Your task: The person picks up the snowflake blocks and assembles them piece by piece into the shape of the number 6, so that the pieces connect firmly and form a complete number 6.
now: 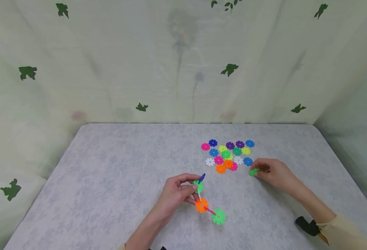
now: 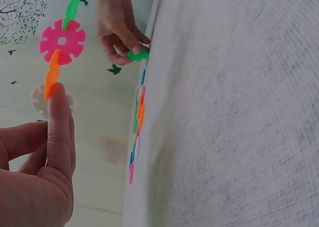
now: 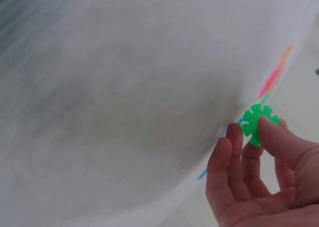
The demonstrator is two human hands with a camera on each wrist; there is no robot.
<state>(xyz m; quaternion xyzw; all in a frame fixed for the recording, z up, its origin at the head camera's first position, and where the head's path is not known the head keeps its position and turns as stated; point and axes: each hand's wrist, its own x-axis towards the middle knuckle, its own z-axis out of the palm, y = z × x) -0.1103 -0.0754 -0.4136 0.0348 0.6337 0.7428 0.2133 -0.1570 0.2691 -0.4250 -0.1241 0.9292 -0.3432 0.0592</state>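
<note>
My left hand [image 1: 174,196] pinches a chain of interlocking notched plastic discs by a green disc [image 1: 200,186] near its upper end. A dark blue disc [image 1: 202,178] juts from that end. Below the fingers hang a white disc seen edge-on, an orange disc [image 1: 201,205], a pink disc [image 2: 62,41] and a green end disc [image 1: 219,216]. To the right, my right hand [image 1: 277,173] pinches a single green notched disc [image 3: 253,121] between thumb and fingers, just beside the pile of discs and apart from the chain.
Loose notched discs in several colours lie grouped on the grey table [image 1: 108,180], among them a blue disc [image 1: 248,161] close to my right hand and an orange disc [image 1: 220,169] at the group's near side. A pale curtain [image 1: 124,62] with leaf-green patches hangs behind the table.
</note>
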